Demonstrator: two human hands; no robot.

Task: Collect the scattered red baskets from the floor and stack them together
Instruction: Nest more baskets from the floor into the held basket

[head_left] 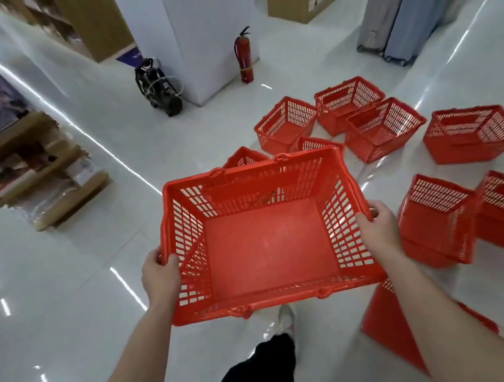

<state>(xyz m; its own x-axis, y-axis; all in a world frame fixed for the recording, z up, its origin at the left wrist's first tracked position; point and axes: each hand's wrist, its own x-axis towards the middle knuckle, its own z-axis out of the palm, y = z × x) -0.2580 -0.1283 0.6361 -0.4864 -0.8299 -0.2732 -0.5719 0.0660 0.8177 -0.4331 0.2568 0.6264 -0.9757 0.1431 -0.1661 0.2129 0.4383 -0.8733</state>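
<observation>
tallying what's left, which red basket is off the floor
The nearest basket, gripped at its rims by left hand and right hand; the others lie on the floor.

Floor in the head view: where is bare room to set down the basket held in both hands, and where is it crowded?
Bare floor lies left, between the wooden shelf and the held basket; a smaller patch sits between the fire extinguisher and the far baskets. The right side is crowded, near baskets lying close together.

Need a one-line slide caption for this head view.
An empty red basket gripped at its side rims by the left hand and right hand, above a floor scattered with other baskets.
</observation>
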